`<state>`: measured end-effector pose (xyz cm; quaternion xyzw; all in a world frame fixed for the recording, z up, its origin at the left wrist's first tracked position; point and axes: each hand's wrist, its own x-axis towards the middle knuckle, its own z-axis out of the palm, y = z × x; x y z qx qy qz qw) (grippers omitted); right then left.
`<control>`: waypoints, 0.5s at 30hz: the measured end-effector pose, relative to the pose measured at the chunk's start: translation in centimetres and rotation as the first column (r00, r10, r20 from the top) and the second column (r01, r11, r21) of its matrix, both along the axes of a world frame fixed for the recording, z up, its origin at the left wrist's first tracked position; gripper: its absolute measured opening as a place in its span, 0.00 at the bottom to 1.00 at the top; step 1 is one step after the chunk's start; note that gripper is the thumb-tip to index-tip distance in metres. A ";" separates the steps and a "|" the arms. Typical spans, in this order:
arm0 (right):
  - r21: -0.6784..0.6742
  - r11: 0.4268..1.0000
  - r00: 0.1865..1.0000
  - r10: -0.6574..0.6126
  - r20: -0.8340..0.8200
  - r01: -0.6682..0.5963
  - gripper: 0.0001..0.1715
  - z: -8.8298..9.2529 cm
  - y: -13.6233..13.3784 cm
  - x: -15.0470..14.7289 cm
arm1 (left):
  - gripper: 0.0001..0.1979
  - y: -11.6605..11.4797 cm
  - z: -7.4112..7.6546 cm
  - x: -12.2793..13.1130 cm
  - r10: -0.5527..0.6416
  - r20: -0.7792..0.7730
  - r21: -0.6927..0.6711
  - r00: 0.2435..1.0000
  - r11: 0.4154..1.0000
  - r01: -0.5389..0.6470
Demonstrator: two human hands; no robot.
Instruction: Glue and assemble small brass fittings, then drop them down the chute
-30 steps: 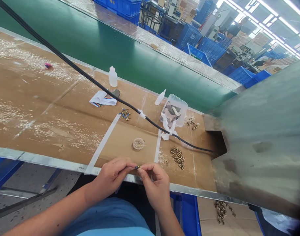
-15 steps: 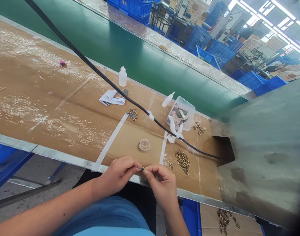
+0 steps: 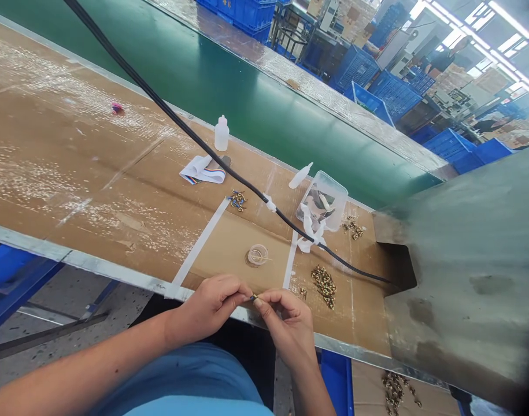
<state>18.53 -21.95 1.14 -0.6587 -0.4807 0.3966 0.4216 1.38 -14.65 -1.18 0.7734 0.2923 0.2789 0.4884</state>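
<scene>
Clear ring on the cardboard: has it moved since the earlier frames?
No. The clear ring holds the same spot relative to the white tape strips on either side of it; only the head camera's view has shifted.

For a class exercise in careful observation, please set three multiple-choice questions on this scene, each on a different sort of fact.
1. Where is the small round clear dish?
A) Between the two white tape strips
B) Inside the clear plastic box
C) On the metal edge

2. How many plastic squeeze bottles are on the cardboard?
A) One
B) Two
C) Four

3. How does the squeeze bottle beside the box lie?
A) Upright
B) On its side
C) Upside down

Answers:
1. A: the dish sits on the cardboard between the strips.
2. B: one stands upright; another lies.
3. B: its nozzle points along the board.
</scene>
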 end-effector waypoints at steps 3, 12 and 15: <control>0.011 1.000 1.000 0.004 0.001 -0.005 0.08 0.1 0.0 0.0 | 0.09 0.0 0.0 0.1 -0.002 0.003 0.003 1.000 1.000 0.002; 0.028 1.000 1.000 0.006 -0.002 -0.006 0.06 0.1 0.0 -0.1 | 0.09 -0.1 -0.1 0.0 -0.004 -0.004 0.011 1.000 1.000 0.004; 0.024 1.000 1.000 0.006 -0.005 -0.006 0.06 0.0 0.0 0.0 | 0.09 0.0 0.1 0.0 -0.005 -0.013 0.012 1.000 1.000 0.005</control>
